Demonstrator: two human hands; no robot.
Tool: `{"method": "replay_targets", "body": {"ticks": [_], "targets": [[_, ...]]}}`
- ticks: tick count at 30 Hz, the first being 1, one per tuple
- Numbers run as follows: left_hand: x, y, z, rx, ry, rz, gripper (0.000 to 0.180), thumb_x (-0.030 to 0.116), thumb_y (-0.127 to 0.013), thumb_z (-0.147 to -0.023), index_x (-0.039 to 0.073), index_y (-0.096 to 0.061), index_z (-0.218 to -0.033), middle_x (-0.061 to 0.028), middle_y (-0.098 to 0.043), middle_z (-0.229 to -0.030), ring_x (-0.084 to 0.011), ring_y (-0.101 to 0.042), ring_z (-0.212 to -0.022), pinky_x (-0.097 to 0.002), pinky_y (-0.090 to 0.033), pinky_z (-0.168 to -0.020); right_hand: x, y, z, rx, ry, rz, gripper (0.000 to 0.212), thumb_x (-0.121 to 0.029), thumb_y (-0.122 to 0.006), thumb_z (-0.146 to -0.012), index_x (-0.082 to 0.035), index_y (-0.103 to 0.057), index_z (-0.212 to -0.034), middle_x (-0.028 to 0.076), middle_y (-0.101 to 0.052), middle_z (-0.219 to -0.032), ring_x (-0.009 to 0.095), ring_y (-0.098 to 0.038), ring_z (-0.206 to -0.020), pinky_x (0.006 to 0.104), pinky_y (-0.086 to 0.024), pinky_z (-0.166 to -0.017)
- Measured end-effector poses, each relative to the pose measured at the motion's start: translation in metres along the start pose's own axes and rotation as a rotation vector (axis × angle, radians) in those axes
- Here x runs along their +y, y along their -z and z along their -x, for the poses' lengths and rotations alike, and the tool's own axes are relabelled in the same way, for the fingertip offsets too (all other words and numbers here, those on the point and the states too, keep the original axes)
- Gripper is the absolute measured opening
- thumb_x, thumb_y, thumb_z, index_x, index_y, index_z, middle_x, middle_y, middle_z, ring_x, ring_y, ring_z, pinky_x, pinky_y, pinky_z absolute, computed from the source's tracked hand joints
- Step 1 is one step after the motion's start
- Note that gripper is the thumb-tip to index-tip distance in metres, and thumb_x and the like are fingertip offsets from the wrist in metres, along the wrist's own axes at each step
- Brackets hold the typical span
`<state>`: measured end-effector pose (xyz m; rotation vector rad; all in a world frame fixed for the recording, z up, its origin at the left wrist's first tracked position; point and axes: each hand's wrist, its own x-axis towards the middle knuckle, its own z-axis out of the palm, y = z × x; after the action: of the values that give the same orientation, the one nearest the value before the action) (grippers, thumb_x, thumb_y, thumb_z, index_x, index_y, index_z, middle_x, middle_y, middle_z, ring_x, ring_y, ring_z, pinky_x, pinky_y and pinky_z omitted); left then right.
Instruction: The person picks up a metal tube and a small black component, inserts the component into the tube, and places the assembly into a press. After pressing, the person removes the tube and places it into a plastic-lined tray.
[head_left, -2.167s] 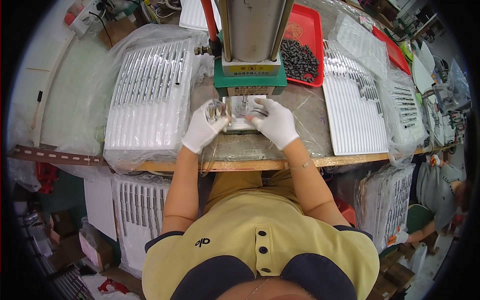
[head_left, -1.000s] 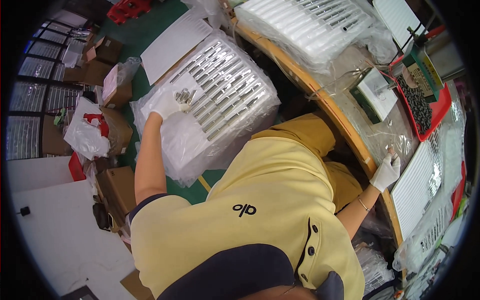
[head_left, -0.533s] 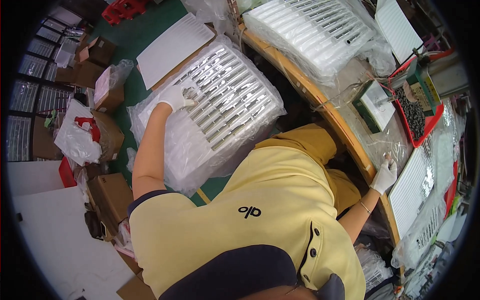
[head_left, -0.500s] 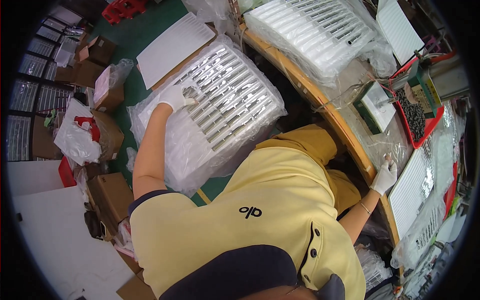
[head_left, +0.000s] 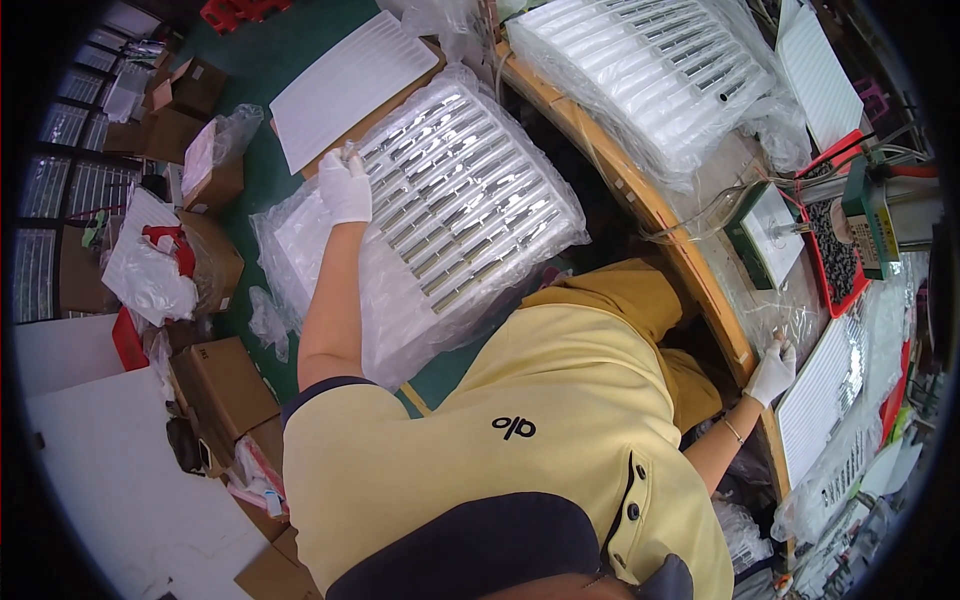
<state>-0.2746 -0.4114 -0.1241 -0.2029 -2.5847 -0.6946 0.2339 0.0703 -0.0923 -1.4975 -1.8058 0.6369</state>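
Resting on a clear-plastic-wrapped tray of metal parts (head_left: 450, 220), my gloved left hand (head_left: 345, 187) sits at the tray's upper left corner, fingers curled over a small piece at the edge; what exactly it pinches is too small to tell. That tray lies tilted on a stack of similar bagged trays on the green floor (head_left: 260, 80) to my left, well below the tabletop (head_left: 640, 200), its rows of slim silvery pieces running in columns under the film. Just beyond it lies a white ribbed sheet (head_left: 345, 85) on a brown box. My gloved right hand (head_left: 772, 372) reaches the other way and rests flat on the wooden edge of the tabletop, fingers spread a little and holding nothing that I can see, touching crinkled clear film there. Near that hand stands a small green press (head_left: 765, 232), and beside it a red tray of dark small parts (head_left: 835, 255). Another large bagged tray (head_left: 650, 70) lies farther along the tabletop. Cardboard boxes (head_left: 215, 385) and a white plastic bag (head_left: 145, 270) crowd the floor on my left, and my yellow shirt (head_left: 530, 440) fills the lower middle.
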Motion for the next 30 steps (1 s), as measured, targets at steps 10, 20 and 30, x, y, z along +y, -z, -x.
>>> {"method": "replay_targets", "body": {"ticks": [10,20,30], "targets": [[-0.014,-0.028,-0.007,0.407,0.426,0.875,0.029,0.025,-0.050,-0.096,-0.003,-0.057,-0.098,-0.0093,-0.062,-0.093,-0.0174,-0.057,-0.083,-0.0301,-0.044,-0.076,0.005,-0.001,-0.001,-0.044,0.014,-0.006,0.013,-0.007,-0.061,-0.088,0.004,-0.067,-0.093,0.003,-0.067,-0.084,0.007,-0.056,-0.076,0.0200,-0.043,-0.071],[-0.062,0.035,0.013,-0.233,0.113,-0.045,0.034,0.012,-0.054,-0.088,0.007,-0.060,-0.121,-0.0177,-0.059,-0.121,-0.0316,-0.054,-0.115,-0.0346,-0.040,-0.100,0.002,-0.001,0.002,-0.031,0.006,-0.096,0.014,-0.004,-0.059,-0.087,0.004,-0.067,-0.095,0.003,-0.067,-0.085,0.007,-0.057,-0.075,0.0205,-0.044,-0.070],[-0.082,0.021,0.000,-0.037,-0.028,-0.137,0.041,0.006,-0.052,-0.085,0.004,-0.052,-0.127,-0.0191,-0.052,-0.127,-0.0336,-0.039,-0.127,-0.0389,-0.029,-0.109,-0.005,-0.004,0.006,0.013,0.104,0.087,0.012,-0.008,-0.065,-0.083,-0.005,-0.070,-0.093,0.006,-0.068,-0.079,0.012,-0.059,-0.070,0.0262,-0.047,-0.068]]}}
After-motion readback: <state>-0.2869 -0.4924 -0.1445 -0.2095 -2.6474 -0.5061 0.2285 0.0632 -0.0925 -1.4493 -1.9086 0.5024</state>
